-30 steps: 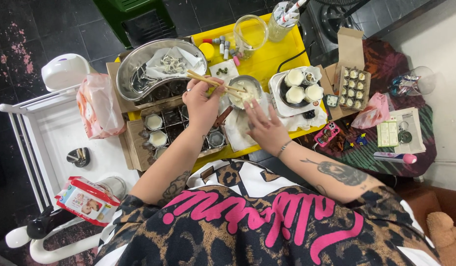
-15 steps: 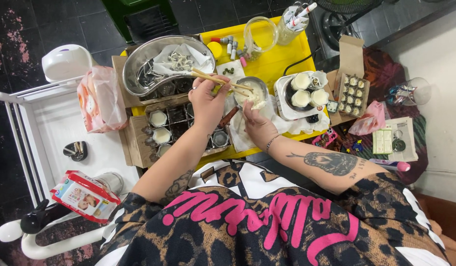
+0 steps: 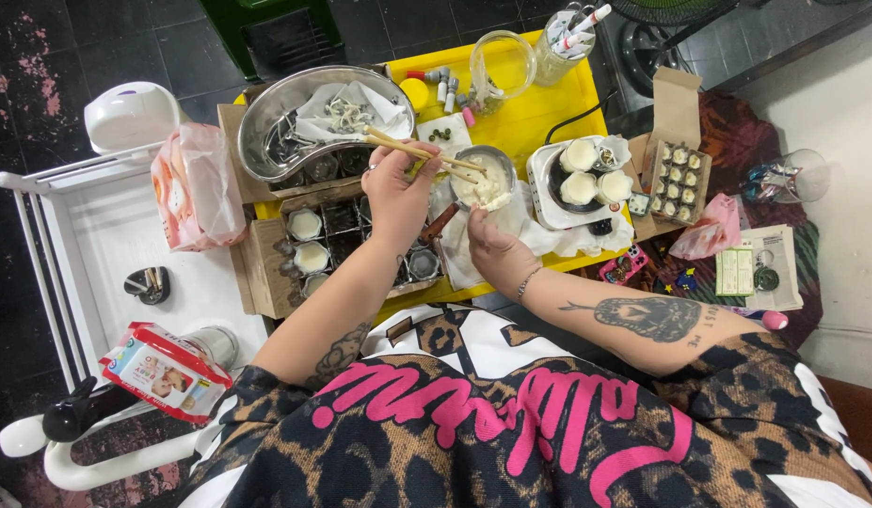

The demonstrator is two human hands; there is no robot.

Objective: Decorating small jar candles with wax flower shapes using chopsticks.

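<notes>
**Now stirring white wax in a small pot**

Right now the left hand (image 3: 398, 193) is closed around a pair of wooden chopsticks (image 3: 422, 152). Their tips reach into a small metal pot (image 3: 486, 176) with soft white stuff in it. The right hand (image 3: 488, 246) is curled by the near side of the pot and seems to hold it steady, but I cannot tell how tight. The pot sits on a white cloth (image 3: 511, 226) on the yellow table (image 3: 530, 118).

Some work looks done. Two little tins (image 3: 308, 240) in the cardboard box (image 3: 266, 263) are full of white. Other tins near them look empty. Three white filled cups (image 3: 586, 174) sit on a small white tray. I think about half is left to fill.
</notes>
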